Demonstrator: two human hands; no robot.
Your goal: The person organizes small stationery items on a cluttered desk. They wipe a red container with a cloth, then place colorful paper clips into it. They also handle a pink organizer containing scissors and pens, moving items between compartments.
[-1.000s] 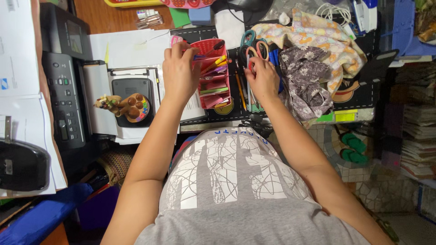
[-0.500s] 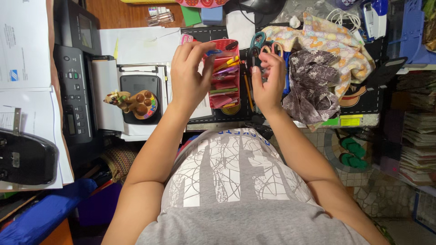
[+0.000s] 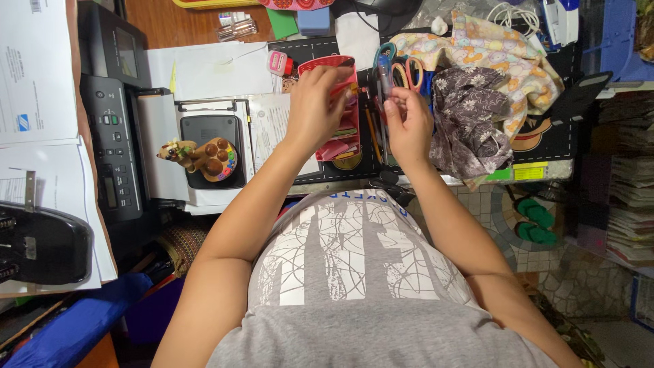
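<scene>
Hands are seen from above at the upper centre of the frame, over a cluttered surface (image 3: 204,27). The left hand (image 3: 315,102) is laid over the red organiser basket (image 3: 338,102), which stands upright at the upper centre on a black cutting mat (image 3: 545,146); its fingers are curled over the basket's rim and contents, and whether anything is gripped cannot be told. Pens and coloured paper pads are held in the basket's compartments below the hand. The right hand (image 3: 409,123) is raised just to the right of the basket, with its fingers pinched narrowly on a slim pen-like object (image 3: 383,75) pointed toward the top of the frame. Scissors with coloured handles (image 3: 402,68) are lying just beyond the right hand, near the top edge. A grey flowered cloth (image 3: 470,116) and a pastel patterned cloth (image 3: 490,51) are heaped to the right of the hands. A black printer (image 3: 112,123) is placed at the upper left, with a black scale (image 3: 204,133) and a brown toy figure (image 3: 197,157) beside it at centre left. A small pink eraser-like item (image 3: 276,63) is lying just left of the basket's top. Loose white papers (image 3: 204,65) are spread beneath these items at the upper left.
</scene>
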